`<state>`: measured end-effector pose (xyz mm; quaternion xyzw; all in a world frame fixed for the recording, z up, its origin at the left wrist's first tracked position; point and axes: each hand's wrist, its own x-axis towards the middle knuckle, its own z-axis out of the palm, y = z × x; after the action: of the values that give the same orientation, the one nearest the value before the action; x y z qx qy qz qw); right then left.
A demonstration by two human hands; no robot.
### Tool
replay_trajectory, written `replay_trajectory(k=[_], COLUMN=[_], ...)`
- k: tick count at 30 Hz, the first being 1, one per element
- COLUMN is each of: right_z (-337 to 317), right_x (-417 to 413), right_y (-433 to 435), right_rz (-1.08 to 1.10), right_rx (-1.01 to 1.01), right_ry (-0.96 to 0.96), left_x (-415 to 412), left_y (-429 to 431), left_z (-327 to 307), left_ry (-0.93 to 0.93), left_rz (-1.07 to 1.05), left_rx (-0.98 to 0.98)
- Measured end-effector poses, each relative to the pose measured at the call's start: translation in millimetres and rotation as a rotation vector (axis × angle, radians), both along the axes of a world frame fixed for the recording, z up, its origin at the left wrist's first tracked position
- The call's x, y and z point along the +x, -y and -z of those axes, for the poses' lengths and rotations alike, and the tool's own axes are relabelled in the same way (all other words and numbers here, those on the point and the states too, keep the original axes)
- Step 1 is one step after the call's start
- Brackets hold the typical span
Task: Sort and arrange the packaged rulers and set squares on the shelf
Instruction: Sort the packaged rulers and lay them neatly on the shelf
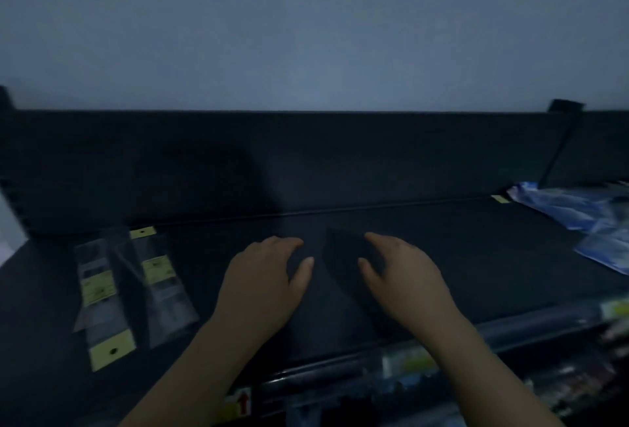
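The frame is very dim. Clear packaged rulers with yellow labels (102, 290) lie in overlapping rows on the left of the dark shelf (476, 256). Blue packages (578, 212) are piled at the shelf's right end. My left hand (265, 283) and my right hand (405, 280) are palm down over the middle of the shelf, fingers loosely bent, a small gap between them. A darker patch (340, 256) sits between my right thumb and fingers; I cannot tell whether it is a package or a shadow.
A dark back panel (306, 161) rises behind the shelf, with a pale wall above it. A slanted black bracket (561, 140) stands at the back right. The shelf's front rail (340, 365) carries price labels, and blurred goods show on the level below at the lower right.
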<state>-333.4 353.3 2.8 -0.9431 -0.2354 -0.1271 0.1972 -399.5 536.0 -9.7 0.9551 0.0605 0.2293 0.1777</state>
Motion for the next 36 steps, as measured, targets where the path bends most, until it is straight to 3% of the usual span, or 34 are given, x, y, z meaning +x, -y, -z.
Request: replay_trajectory(k=[20, 36], right_z=[-1.8, 9.3], right_x=[94.2, 210.3], right_y=[336.4, 459.9], right_rz=[0.292, 0.481], right_rx=[-0.06, 0.058], right_ry=[-0.072, -0.153], left_x=[155.7, 306.7], left_y=[325.1, 449.0], left_z=[5.6, -6.6], left_ry=[0.001, -0.063], left_rz=[0.311, 0.471], left_rx=[-0.072, -0.01])
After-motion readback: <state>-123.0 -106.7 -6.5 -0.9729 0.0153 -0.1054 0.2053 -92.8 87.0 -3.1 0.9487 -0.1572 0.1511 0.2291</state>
